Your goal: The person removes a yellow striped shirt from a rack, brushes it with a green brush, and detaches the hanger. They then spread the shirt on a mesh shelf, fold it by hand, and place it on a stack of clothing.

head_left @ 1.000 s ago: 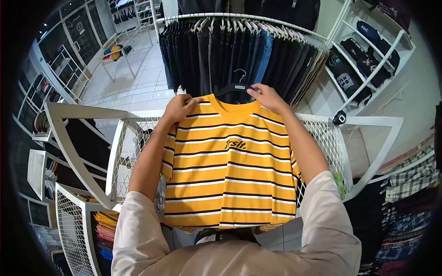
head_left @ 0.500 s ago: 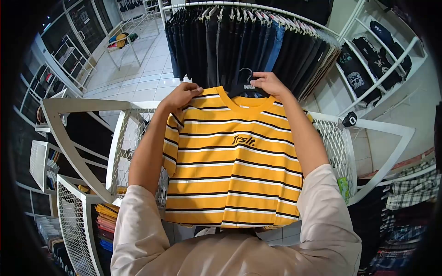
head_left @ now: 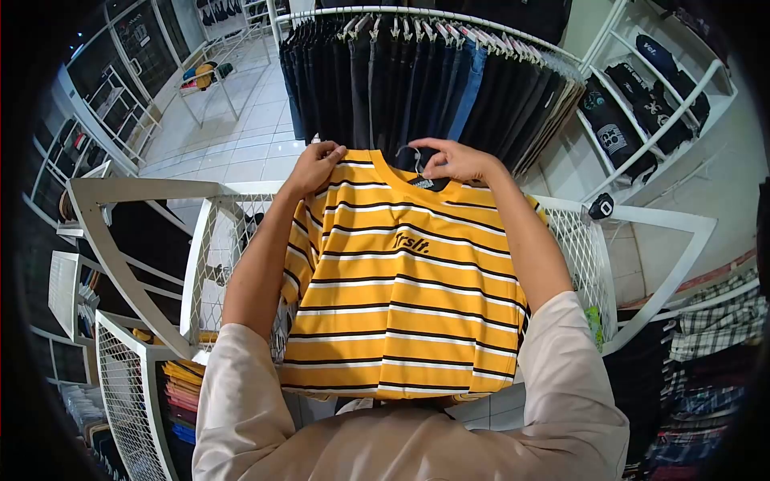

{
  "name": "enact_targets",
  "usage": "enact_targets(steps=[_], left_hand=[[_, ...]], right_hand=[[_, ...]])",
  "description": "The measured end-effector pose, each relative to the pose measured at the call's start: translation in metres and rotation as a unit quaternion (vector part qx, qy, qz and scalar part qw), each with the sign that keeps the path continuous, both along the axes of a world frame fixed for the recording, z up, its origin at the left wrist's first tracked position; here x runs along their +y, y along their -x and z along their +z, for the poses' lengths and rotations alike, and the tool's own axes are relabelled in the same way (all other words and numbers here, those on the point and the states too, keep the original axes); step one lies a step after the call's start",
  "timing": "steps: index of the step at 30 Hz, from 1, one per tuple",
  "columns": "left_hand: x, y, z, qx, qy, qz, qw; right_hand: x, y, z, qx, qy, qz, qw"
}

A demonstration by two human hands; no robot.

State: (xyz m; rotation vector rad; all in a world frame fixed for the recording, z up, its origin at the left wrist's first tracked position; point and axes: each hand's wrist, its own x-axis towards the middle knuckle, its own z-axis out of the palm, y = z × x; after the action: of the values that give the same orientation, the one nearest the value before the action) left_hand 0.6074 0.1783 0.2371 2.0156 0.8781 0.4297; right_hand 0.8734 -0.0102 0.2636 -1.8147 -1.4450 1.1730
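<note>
A yellow T-shirt [head_left: 401,297] with black and white stripes and dark chest lettering lies spread in front of me, its collar pointing away. My left hand [head_left: 317,167] pinches the cloth at the left shoulder near the collar. Inside the neck opening part of a black clothes hanger [head_left: 427,183] shows, its metal hook standing up out of the collar. My right hand [head_left: 461,163] has its index finger and thumb bent round the hook, above the right shoulder of the shirt. Most of the hanger is hidden by the cloth.
The shirt rests over a white mesh-sided rack [head_left: 212,256]. Beyond it, dark trousers [head_left: 401,88] hang from a curved rail [head_left: 449,14]. Folded dark clothes [head_left: 609,132] fill shelves at the right. A dark cap or small item [head_left: 601,207] sits on the right frame. Folded coloured shirts [head_left: 183,393] stand lower left.
The hanger has tilted and sunk further into the collar, with its hook shifted left. My right hand has moved slightly lower and left, and the collar now sags on the right.
</note>
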Motion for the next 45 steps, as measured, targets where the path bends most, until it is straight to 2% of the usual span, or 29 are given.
enact_targets(steps=[3, 4, 7, 10, 14, 17, 23, 26, 30, 33, 35, 38, 41, 43, 45], left_hand=[[-0.002, -0.001, -0.002, -0.009, -0.008, -0.034, 0.999], [-0.006, -0.002, 0.002, -0.006, 0.000, -0.054, 0.999], [-0.008, -0.002, 0.008, -0.003, -0.021, -0.064, 0.998], [0.002, 0.001, 0.009, -0.054, -0.093, -0.048, 0.993], [-0.002, 0.000, 0.021, -0.083, -0.075, -0.025, 0.993], [-0.007, -0.003, 0.023, -0.051, -0.088, 0.011, 0.995], [0.006, -0.007, -0.012, -0.014, -0.095, 0.054, 0.994], [0.006, -0.005, -0.019, -0.025, -0.119, 0.058, 0.991], [0.003, -0.006, -0.019, -0.041, -0.122, 0.048, 0.991], [-0.001, -0.005, -0.015, -0.053, -0.115, 0.052, 0.991], [-0.004, -0.003, -0.009, -0.052, -0.088, 0.057, 0.993], [-0.003, -0.002, -0.004, -0.066, -0.065, 0.052, 0.994], [-0.005, -0.002, 0.002, -0.057, -0.052, 0.056, 0.995], [0.000, -0.004, -0.003, -0.066, -0.065, 0.059, 0.994], [0.004, -0.006, -0.008, -0.058, -0.102, 0.069, 0.991]], right_hand=[[0.013, 0.006, -0.007, 0.026, -0.128, -0.037, 0.991], [0.015, 0.006, -0.008, 0.020, -0.128, -0.065, 0.989], [0.023, -0.010, -0.007, 0.029, -0.087, -0.030, 0.995], [0.020, -0.011, 0.005, 0.009, -0.004, 0.023, 1.000], [0.006, 0.017, 0.023, -0.013, 0.065, 0.051, 0.996], [0.002, 0.028, 0.024, 0.005, 0.091, 0.036, 0.995], [-0.004, 0.035, 0.015, -0.054, 0.090, -0.012, 0.994], [-0.002, 0.025, 0.000, 0.020, -0.055, -0.051, 0.997], [-0.009, 0.027, 0.019, 0.003, -0.072, -0.103, 0.992], [-0.008, 0.030, 0.024, -0.037, -0.072, -0.107, 0.991], [-0.006, 0.029, 0.014, -0.011, -0.079, -0.078, 0.994], [-0.005, 0.030, 0.006, -0.104, -0.038, -0.032, 0.993], [-0.007, 0.038, 0.014, -0.125, 0.012, 0.002, 0.992], [-0.009, 0.041, 0.012, -0.113, 0.033, -0.003, 0.993], [-0.010, 0.041, 0.005, 0.109, 0.056, -0.033, 0.992]])
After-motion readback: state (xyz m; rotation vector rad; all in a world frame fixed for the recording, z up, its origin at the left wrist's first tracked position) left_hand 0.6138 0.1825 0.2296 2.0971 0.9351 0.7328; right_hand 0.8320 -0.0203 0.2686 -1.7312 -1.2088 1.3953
